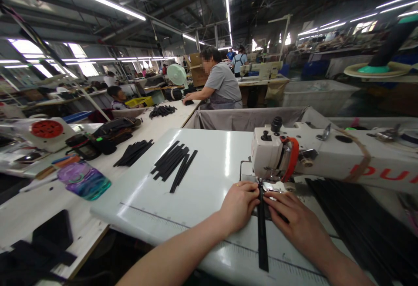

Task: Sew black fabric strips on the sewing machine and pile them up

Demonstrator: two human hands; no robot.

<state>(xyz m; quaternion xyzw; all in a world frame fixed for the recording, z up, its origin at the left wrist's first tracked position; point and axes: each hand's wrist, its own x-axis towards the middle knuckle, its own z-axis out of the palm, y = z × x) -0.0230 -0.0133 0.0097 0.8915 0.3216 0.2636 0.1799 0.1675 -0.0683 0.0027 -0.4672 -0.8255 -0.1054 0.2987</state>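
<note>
A long black fabric strip (pixel 263 242) lies lengthwise under the needle area of a white sewing machine (pixel 266 155), its near end reaching toward me. My left hand (pixel 240 205) grips the strip's left edge close to the presser foot, fingers bent. On the other side, my right hand (pixel 295 216) has its fingertips together on the right edge; its thumb is mostly hidden. The strip's far end disappears beneath the machine head. Several cut black strips (pixel 171 162) lie in a loose pile on the pale machine table (pixel 209 155), left of my hands.
Long black material (pixel 359 225) lies under the machine arm at right. Left, a side table (pixel 98 210) bears a purple-teal pouch (pixel 83 179), a dark phone-like slab (pixel 54 229) and another strip pile (pixel 133 152). Beyond, a co-worker (pixel 224 83) in grey handles black pieces.
</note>
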